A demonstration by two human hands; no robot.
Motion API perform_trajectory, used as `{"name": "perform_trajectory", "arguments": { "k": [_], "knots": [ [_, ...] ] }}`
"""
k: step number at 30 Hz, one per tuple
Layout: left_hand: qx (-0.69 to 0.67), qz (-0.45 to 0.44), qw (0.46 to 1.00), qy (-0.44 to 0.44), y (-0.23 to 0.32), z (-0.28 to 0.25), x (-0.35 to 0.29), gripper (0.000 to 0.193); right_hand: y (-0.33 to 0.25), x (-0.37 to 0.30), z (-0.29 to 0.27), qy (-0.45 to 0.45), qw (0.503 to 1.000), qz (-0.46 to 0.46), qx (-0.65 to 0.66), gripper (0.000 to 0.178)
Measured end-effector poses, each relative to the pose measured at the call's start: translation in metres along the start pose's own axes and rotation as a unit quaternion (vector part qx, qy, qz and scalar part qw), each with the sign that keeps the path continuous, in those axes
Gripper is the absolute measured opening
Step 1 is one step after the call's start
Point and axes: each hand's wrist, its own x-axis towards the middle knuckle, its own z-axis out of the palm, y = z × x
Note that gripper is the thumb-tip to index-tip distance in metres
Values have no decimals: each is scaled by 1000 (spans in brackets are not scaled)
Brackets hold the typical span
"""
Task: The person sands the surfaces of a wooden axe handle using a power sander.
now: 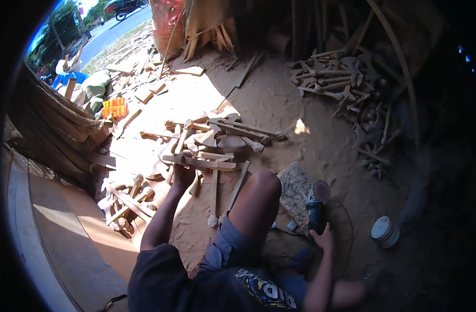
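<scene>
My left hand (184,176) reaches out to the pile of carved wooden pieces, its fingers closed round a flat wooden bar (209,163). Under and beyond the bar lie several long carved pieces (240,130) with knobbed ends, crossing each other. Low on the right, my right hand (324,239) grips the dark body of an angle grinder (315,213). The grinder's round disc (321,191) faces up beside a speckled stone slab (295,190). My bent knee is between the two hands.
More carved pieces are heaped at the far right (334,78) and near left (129,205). A round tin (384,231) stands right of the grinder, whose cord (351,223) curves over the sandy floor. Wooden boards (66,223) line the left, below a hanging brown cloth (61,130).
</scene>
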Motion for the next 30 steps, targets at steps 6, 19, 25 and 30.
{"name": "perform_trajectory", "arguments": {
  "k": [6, 19, 25, 30],
  "knots": [
    [-45, -143, 988, -39, 109, -30, 77, 24, -11, -4, 19, 21, 999, -19, 43, 108],
    [-30, 125, 986, -107, 96, 137, 114, 39, 21, -2, 39, 229, 973, -28, 2, 62],
    [-20, 66, 969, -237, 162, 201, 85, 36, -7, -239, -127, 477, 781, -306, 262, 39],
    [2, 23, 949, -316, 175, 239, 60, 33, 179, -354, -60, 787, 450, 64, 418, 20]
  ]
}}
